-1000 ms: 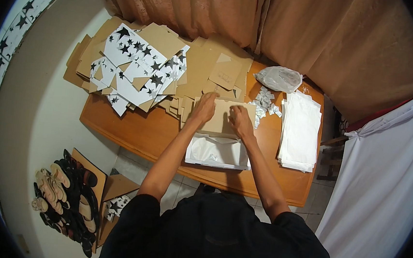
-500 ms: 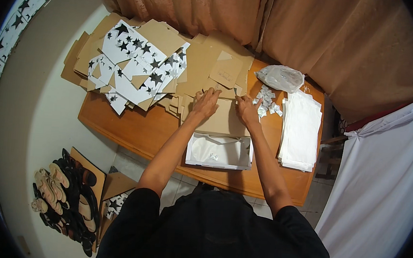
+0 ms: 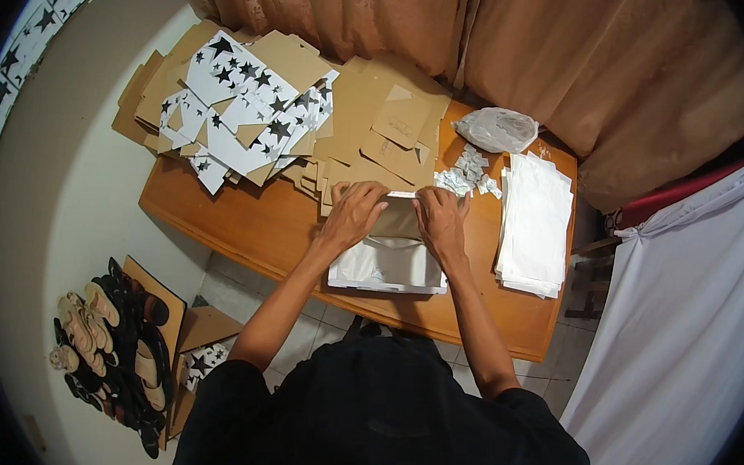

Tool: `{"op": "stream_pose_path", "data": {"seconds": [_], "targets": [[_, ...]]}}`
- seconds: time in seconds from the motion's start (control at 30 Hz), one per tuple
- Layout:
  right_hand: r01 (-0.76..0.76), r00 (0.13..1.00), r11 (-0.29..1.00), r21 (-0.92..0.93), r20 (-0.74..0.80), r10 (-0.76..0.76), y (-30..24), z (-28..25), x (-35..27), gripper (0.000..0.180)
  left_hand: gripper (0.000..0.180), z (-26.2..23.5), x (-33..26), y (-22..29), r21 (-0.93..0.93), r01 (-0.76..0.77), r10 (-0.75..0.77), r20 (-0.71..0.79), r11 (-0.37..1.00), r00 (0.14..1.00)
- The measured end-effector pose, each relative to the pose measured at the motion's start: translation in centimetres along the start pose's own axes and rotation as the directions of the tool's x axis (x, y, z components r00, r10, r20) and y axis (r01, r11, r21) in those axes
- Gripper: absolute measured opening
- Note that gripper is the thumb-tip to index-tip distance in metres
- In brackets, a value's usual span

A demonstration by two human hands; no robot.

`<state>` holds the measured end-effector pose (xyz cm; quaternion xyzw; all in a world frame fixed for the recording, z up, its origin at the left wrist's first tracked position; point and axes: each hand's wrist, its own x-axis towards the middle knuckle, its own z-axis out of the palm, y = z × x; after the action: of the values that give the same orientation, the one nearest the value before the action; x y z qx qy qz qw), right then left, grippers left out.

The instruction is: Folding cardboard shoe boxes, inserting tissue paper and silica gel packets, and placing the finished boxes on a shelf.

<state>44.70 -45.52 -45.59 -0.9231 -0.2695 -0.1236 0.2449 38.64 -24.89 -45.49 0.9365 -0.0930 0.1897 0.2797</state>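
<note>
We gripped the far rim of the open box with both hands: left hand closed on its left corner, right hand on its right. The box sat on the table near its front edge, lined with white paper. Flat cardboard lay beyond it, a stack of white sheets to its right.

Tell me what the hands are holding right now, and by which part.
Both the left hand and right hand grip the open white box at its far edge, one near each far corner.
</note>
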Motion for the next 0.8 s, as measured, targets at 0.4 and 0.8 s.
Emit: {"op": "stream_pose_path", "data": {"seconds": [0.4,0.8], "targets": [[0.05,0.998,0.997,0.061,0.047,-0.053,-1.0,-1.0,-10.3,0.027,0.03,-0.5,-8.5,4.0,-0.009,-0.037,0.038,0.108,0.999,0.993],[0.137,0.973,0.99,0.027,0.184,-0.14,0.1,2.9,-14.2,0.03,0.032,4.2,-13.4,1.6,0.03,-0.142,0.133,0.204,0.989,0.97]]}}
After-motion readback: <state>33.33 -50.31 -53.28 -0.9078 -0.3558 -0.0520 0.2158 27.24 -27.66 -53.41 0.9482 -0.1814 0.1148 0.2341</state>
